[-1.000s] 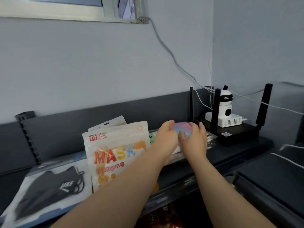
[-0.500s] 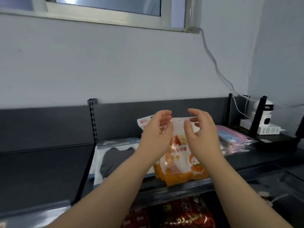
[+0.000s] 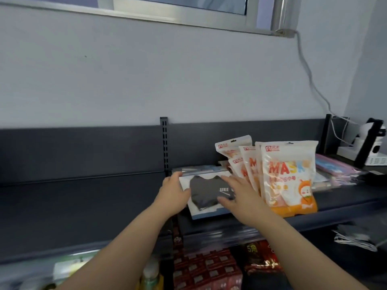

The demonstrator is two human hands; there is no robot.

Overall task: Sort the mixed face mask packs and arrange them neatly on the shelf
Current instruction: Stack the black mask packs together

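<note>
Two hands, both mine, frame one black mask pack [image 3: 206, 193] lying flat at centre frame on the dark shelf [image 3: 83, 206]. My left hand [image 3: 172, 190] lies with straight fingers along the pack's left edge. My right hand [image 3: 243, 197] rests spread and flat over its right half. Neither hand is clenched and neither is gripping.

The step, as I read it, is squaring this pack into its own place. To do it well I would keep both palms low and slide rather than lift, since the film looks slippery. I would also push leftward toward bare shelf, because the row of orange "MASK" packs [image 3: 290, 174] stands just beside my right wrist and could tip if nudged.

Right of that row, a flat pile of pastel packs [image 3: 333, 168] lies near a white device with black antennas [image 3: 376, 160] at the frame's right edge. A grey cable [image 3: 307, 74] runs down the pale wall [image 3: 146, 70] from the window frame [image 3: 188, 16] at the top. Red packets [image 3: 209, 271] fill the tier below, at bottom centre.
</note>
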